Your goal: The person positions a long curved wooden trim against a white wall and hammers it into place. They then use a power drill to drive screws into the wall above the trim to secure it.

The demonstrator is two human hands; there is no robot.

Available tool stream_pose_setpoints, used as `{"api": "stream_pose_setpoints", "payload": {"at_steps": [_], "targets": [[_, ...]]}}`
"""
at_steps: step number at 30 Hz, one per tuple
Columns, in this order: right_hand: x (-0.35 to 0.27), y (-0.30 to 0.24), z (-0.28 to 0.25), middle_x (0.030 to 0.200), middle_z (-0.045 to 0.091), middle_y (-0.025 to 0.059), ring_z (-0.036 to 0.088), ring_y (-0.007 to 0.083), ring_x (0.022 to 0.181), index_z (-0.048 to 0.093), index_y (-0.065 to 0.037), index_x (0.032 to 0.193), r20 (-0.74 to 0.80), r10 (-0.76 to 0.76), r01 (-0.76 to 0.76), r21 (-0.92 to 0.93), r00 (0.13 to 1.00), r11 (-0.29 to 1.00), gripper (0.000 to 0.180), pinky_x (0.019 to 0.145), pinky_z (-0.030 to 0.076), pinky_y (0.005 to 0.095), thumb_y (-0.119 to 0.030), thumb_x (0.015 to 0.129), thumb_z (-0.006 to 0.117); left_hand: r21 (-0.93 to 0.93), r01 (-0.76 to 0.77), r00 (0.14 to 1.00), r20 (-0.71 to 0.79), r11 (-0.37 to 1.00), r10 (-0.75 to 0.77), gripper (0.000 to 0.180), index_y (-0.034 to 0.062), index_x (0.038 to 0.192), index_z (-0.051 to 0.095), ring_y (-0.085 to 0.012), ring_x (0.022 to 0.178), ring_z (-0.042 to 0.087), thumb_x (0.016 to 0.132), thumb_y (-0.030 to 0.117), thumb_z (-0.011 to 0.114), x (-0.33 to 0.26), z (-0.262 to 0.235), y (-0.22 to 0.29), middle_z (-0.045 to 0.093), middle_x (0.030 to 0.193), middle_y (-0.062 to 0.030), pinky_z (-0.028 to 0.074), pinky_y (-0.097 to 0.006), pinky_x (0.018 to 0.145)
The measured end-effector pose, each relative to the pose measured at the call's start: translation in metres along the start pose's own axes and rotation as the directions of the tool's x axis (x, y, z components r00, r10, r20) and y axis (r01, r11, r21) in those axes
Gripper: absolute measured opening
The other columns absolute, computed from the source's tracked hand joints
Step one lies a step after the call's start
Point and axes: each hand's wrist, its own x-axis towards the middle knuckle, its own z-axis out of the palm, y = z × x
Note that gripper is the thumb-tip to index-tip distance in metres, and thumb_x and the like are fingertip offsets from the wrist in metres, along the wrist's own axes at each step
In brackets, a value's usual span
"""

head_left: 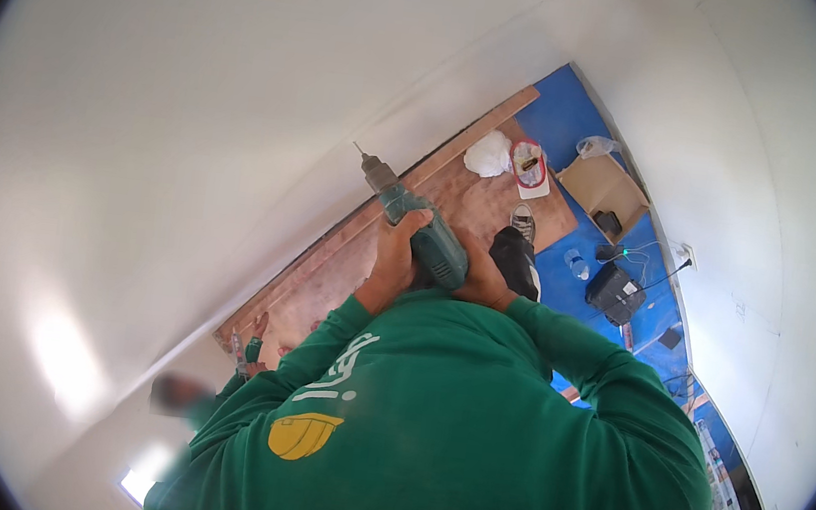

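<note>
A green power drill [423,229] is held in front of my chest, its thin bit [358,148] pointing up and left toward the white wall. Whether the bit touches the wall I cannot tell. Around the left side of the drill's body my left hand [393,258] is closed, thumb on top. At the rear end, my right hand [482,276] grips the drill from the right; its fingers are mostly hidden behind the tool, as is the handle. Both forearms are in green sleeves.
Below is a wooden platform [455,198] on a blue floor covering [557,111]. A white bag [489,153], red-rimmed container [529,164], cardboard box [605,189], bottle [577,264] and black case [615,294] with cables lie rightward. Another person [195,400] works at lower left.
</note>
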Motion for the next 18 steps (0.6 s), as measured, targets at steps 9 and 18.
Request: {"api": "stream_pose_setpoints", "payload": {"at_steps": [9, 18], "targets": [[-0.003, 0.009, 0.009, 0.131, 0.068, 0.0248, 0.066, 0.0424, 0.129, 0.048, -0.002, 0.154, -0.042, -0.083, 0.072, -0.218, 0.996, 0.973, 0.074, 0.106, 0.053, 0.0482, -0.003, 0.087, 0.079, -0.100, 0.003, 1.000, -0.002, 0.995, -0.003, 0.044, 0.0024, 0.130, 0.060, -0.0250, 0.102, 0.073, 0.097, 0.024, 0.079, -0.022, 0.010, -0.008, 0.070, 0.114, -0.0126, 0.062, -0.040, 0.093], [0.003, 0.020, 0.017, 0.130, 0.069, 0.0252, 0.069, 0.0477, 0.121, 0.052, -0.002, 0.146, -0.084, -0.067, 0.048, -0.211, 0.994, 0.976, 0.066, 0.101, 0.054, 0.0512, -0.005, 0.086, 0.079, -0.142, -0.039, 0.999, 0.014, 0.989, 0.042, 0.041, 0.0041, 0.125, 0.063, -0.0212, 0.102, 0.071, 0.088, 0.007, 0.082, -0.020, 0.006, -0.019, 0.068, 0.109, -0.0067, 0.060, -0.037, 0.091]]}}
